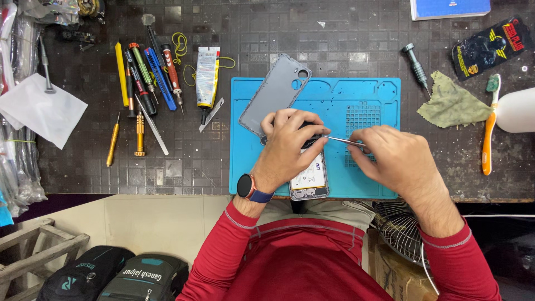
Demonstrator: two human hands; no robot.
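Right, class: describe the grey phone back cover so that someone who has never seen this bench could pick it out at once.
Find the blue work mat at the middle of the dark bench. At its upper left corner a grey phone back cover lies tilted, partly off the mat, just above the left hand. Unlike the opened phone below that hand, it is a plain grey shell with camera holes.

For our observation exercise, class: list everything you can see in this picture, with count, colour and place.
Opened phone: one, pale inside, on the mat, under the left hand.
Back cover: one, grey, mat's upper left.
Mat: one, blue, bench centre.
Tweezers: one, metal, in the right hand.
Screwdrivers: several, mixed colours, left of the mat.
Glue tube: one, pale, beside them.
Cloth: one, green, right.
Toothbrush: one, orange, far right.
Left hand: on the phone, watch on the wrist.
Right hand: pinching the tweezers.
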